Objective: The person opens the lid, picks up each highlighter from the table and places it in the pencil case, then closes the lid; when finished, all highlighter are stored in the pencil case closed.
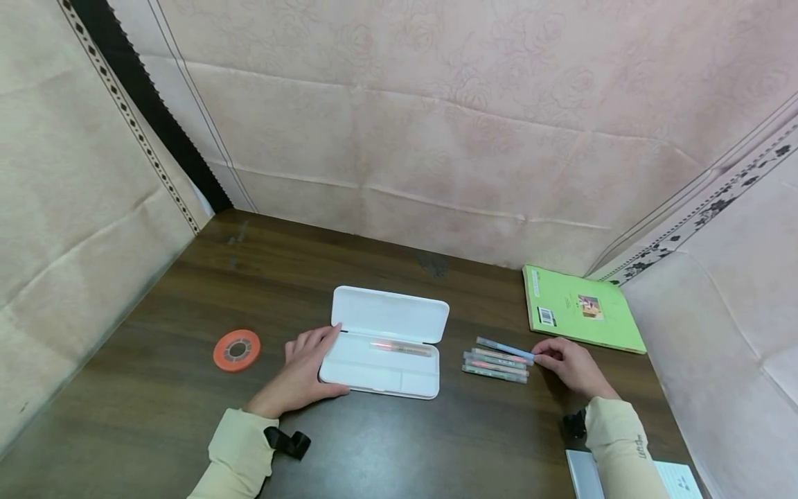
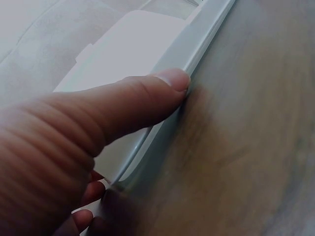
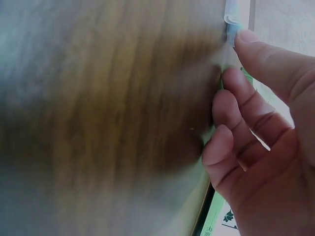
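A white pencil case (image 1: 374,374) lies open on the table, its lid tilted back, with one pen (image 1: 402,348) with an orange-pink part inside. My left hand (image 1: 305,371) grips the left end of the case; in the left wrist view the thumb (image 2: 147,98) lies along the front edge. Right of the case, several slim pens (image 1: 495,367) lie side by side. Between thumb and fingers, my right hand (image 1: 570,364) pinches the end of a blue pen (image 1: 505,348) at the far side of that group. In the right wrist view only that pen's end (image 3: 232,32) shows.
An orange round tape roll (image 1: 237,350) lies left of my left hand. A green book (image 1: 582,308) sits at the back right near the cloth wall (image 1: 717,312). Under my right forearm is a pale blue-and-white booklet (image 1: 676,479) at the table's front.
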`<move>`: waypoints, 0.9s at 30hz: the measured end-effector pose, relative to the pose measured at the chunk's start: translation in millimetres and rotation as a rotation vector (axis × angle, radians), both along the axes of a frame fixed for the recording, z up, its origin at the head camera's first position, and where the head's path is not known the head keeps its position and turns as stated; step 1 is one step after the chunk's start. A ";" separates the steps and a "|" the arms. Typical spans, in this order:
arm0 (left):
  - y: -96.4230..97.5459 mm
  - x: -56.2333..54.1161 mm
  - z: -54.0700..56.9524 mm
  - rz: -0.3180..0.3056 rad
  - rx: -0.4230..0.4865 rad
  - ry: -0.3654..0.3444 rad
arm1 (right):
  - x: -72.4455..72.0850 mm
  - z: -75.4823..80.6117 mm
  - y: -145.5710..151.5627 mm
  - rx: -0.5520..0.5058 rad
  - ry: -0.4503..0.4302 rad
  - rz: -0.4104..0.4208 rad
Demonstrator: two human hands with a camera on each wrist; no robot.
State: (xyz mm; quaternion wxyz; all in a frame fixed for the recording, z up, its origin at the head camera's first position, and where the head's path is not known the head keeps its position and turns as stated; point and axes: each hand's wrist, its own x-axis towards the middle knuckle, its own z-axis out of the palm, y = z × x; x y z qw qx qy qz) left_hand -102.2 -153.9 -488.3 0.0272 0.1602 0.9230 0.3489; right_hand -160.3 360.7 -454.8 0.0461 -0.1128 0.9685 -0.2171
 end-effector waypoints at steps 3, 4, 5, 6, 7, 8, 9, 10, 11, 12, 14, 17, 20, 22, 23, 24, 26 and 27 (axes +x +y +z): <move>0.5 0.0 0.1 0.000 0.000 -0.007 | 0.8 0.2 1.7 0.003 0.013 0.004; 0.7 -0.1 0.1 0.000 0.001 -0.008 | 1.0 0.2 2.3 0.004 0.014 -0.006; 0.7 -0.1 0.0 0.000 0.000 -0.008 | 1.2 0.5 3.1 0.005 0.013 -0.012; 0.8 -0.2 0.0 0.000 0.000 -0.009 | 1.5 0.9 3.9 0.005 0.010 -0.020; 0.8 -0.3 -0.1 0.001 0.001 -0.009 | 1.6 1.2 4.8 0.005 0.005 -0.027; 0.7 -0.4 -0.2 0.001 0.003 -0.010 | 1.8 1.6 5.3 0.004 -0.003 -0.042; 0.7 -0.5 -0.3 0.001 0.005 -0.010 | 2.1 2.2 5.9 0.001 -0.008 -0.051; 0.6 -0.6 -0.4 0.002 0.007 -0.010 | 2.5 2.9 6.2 -0.005 -0.014 -0.059; 0.5 -0.8 -0.6 0.002 0.008 -0.010 | 2.8 3.7 6.5 -0.007 -0.015 -0.064; 0.5 -1.0 -0.7 0.002 0.007 -0.009 | 3.2 4.8 6.4 -0.013 -0.014 -0.069; 0.5 -0.8 -1.3 0.002 0.003 -0.007 | 4.9 8.3 5.5 -0.030 -0.011 -0.073; 0.5 -0.5 -2.3 0.002 -0.006 0.001 | 7.6 17.3 1.7 -0.052 0.010 -0.081; 0.8 -0.2 -2.2 0.003 -0.006 0.008 | 9.6 29.2 -5.8 -0.061 0.040 -0.076; 0.8 0.0 -1.9 0.006 -0.004 0.013 | 10.2 37.0 -12.7 -0.063 0.065 -0.064; 0.8 0.1 -1.6 0.008 -0.003 0.014 | 10.4 40.7 -16.8 -0.067 0.078 -0.052; 0.8 0.3 -1.5 0.008 -0.002 0.019 | 10.6 44.2 -21.2 -0.070 0.094 -0.039; 0.8 0.3 -1.6 0.010 -0.004 0.022 | 11.5 50.9 -30.9 -0.082 0.119 -0.010; 0.9 0.3 -1.7 0.010 -0.005 0.024 | 12.0 53.8 -36.1 -0.091 0.128 0.004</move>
